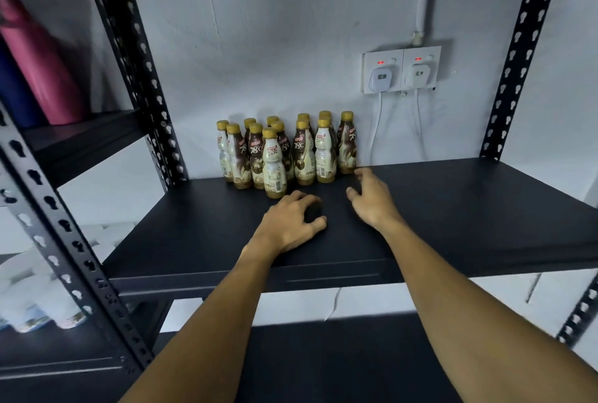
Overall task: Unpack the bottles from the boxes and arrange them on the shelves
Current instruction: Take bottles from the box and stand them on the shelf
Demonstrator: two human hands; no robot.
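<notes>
On the black shelf (453, 208), toward its back left and against the wall, stands a tight cluster of bottles (304, 156), all upright, with gold caps and brown-and-cream labels. One bottle (273, 166) stands out in front of the rest.

Both bare forearms reach in from the lower edge, over the front lip of the shelf. The left hand (288, 224) sits palm down just short of the front bottle, not touching it. Its fingers are curled into a loose claw with the thumb tucked toward them. It seems to hold nothing: the dark patch under the fingers looks like bare shelf, though the dim light leaves that uncertain. The right hand (372, 198) lies further in, palm down, wrist angled left, fingers loosely spread and slack, gripping nothing. Its foremost fingertip is close beside the base of the rightmost bottle; whether it touches cannot be told.

The rear bottles are mostly hidden behind the front ones, showing only caps, so their count is unclear. A double socket (372, 58) on the wall holds two plugs with cables hanging behind the shelf. At left, a pink roll (38, 62) and a blue one (13, 88) are blurred and cut off. White objects (32, 289) lower left are too blurred to identify.
</notes>
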